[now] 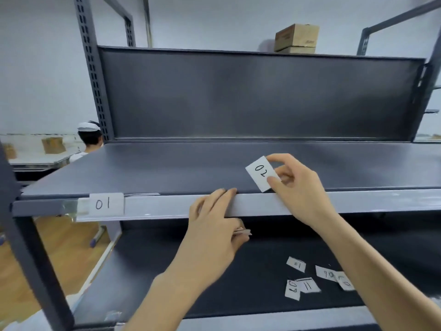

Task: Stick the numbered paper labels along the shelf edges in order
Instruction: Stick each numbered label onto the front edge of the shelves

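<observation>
The grey shelf edge (262, 203) runs across the middle of the view. A white paper label "01" (106, 204) is taped to it at the left. My right hand (296, 185) pinches a label marked "02" (261, 173) just above the edge, tilted. My left hand (214, 220) rests its fingertips on the top of the edge, left of that label, and grips a small stack of paper labels (243, 232) between its lower fingers. Several loose numbered labels (307, 279) lie on the lower shelf.
A dark shelf board (167, 168) and back panel sit behind the edge. A perforated upright post (93, 75) stands at the left. A cardboard box (297, 39) sits on top. A person in a white cap (89, 137) is beyond the rack at the left.
</observation>
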